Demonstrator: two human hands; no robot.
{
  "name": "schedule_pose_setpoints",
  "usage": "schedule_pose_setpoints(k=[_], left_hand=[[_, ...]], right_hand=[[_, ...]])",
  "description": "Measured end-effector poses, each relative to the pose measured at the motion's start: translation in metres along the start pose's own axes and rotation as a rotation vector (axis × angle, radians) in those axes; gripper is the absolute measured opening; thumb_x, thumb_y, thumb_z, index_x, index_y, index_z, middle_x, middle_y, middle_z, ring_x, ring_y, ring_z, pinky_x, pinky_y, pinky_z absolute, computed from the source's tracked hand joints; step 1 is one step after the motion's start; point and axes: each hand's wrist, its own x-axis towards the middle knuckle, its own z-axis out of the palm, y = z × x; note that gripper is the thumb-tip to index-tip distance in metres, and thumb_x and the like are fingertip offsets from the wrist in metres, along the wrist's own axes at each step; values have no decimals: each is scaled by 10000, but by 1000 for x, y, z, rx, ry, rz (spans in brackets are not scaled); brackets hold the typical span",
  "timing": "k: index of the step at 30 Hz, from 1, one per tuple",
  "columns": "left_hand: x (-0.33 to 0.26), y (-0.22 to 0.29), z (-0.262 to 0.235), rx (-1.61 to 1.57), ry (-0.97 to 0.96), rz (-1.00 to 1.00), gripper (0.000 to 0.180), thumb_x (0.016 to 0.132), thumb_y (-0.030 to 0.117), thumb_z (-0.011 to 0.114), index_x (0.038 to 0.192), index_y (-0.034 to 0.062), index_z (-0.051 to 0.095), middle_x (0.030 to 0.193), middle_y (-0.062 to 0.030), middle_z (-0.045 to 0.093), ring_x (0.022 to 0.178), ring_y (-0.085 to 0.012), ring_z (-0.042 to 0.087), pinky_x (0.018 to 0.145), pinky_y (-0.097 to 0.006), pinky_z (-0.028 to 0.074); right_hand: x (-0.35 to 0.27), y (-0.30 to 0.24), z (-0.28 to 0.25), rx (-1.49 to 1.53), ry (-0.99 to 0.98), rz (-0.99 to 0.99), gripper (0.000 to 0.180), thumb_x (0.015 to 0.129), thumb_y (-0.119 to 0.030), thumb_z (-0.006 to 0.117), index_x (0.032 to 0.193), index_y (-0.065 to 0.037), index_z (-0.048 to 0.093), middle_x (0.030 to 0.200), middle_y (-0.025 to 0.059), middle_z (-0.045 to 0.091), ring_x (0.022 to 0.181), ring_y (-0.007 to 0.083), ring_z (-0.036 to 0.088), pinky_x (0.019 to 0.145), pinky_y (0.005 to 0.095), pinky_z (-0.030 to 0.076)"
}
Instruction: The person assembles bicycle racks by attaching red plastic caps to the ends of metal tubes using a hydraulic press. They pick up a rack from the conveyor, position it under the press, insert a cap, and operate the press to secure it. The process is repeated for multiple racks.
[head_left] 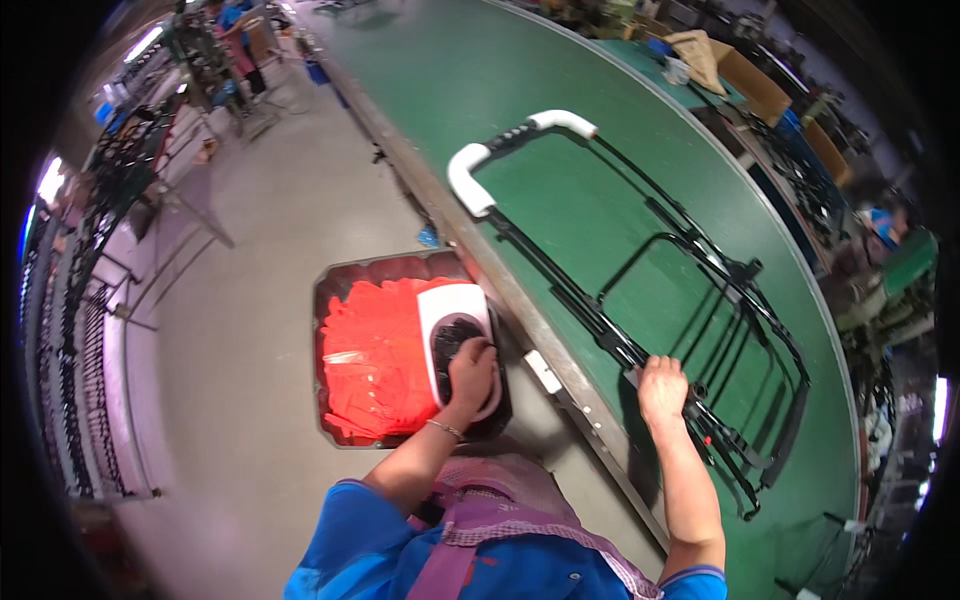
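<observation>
A black tubular metal frame (560, 283) with white wrapping on its bent handle end (470, 182) lies on the green conveyor belt. My right hand (663, 388) is closed around its near side tube, by the joints at the lower end. To the left, my left hand (472, 374) reaches into a white oval-mouthed container (434, 303). Its fingers curl down at the small black parts (457, 333) inside; what they pinch, if anything, is hidden. The container sits in a large dark bin (330, 300) beside many flat red pieces (370, 350).
A metal rail (520, 300) edges the belt between the bin and the frame. Another black frame (840, 535) lies at the lower right. Racks of dark parts (85, 350) line the left side. A person (238, 40) stands far off; cardboard boxes (750, 80) are beyond the belt.
</observation>
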Motion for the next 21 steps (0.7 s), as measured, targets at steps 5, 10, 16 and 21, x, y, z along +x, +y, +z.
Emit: schedule_pose_setpoints(k=[5, 10, 16, 21], left_hand=[[20, 59, 18, -228, -144, -78, 221, 935, 92, 571, 1128, -12, 593, 899, -62, 656, 692, -100, 590, 611, -229, 471], [39, 168, 55, -436, -265, 40, 262, 966, 162, 550, 1162, -9, 580, 964, -81, 675, 775, -112, 618, 694, -235, 486], [35, 220, 64, -439, -493, -5, 231, 962, 134, 564, 1110, -37, 610, 945, -96, 671, 769, -114, 642, 692, -227, 547], [23, 229, 66, -359, -530, -39, 229, 931, 121, 613, 1081, -50, 628, 800, -30, 628, 696, -98, 625, 689, -227, 557]], right_hand=[[13, 49, -86, -74, 84, -148, 329, 832, -355, 664, 745, -58, 551, 692, 93, 591, 670, 257, 616, 591, 369, 508], [8, 72, -202, -96, 183, -264, 394, 815, -391, 686, 678, -64, 513, 580, 91, 544, 542, 263, 590, 519, 368, 471], [-10, 69, -226, -21, 130, -286, 404, 812, -390, 693, 678, -45, 528, 580, 109, 566, 525, 277, 592, 502, 373, 477], [-15, 78, -227, -16, 102, -226, 399, 817, -389, 689, 676, -49, 536, 571, 105, 564, 529, 290, 598, 503, 382, 478]])
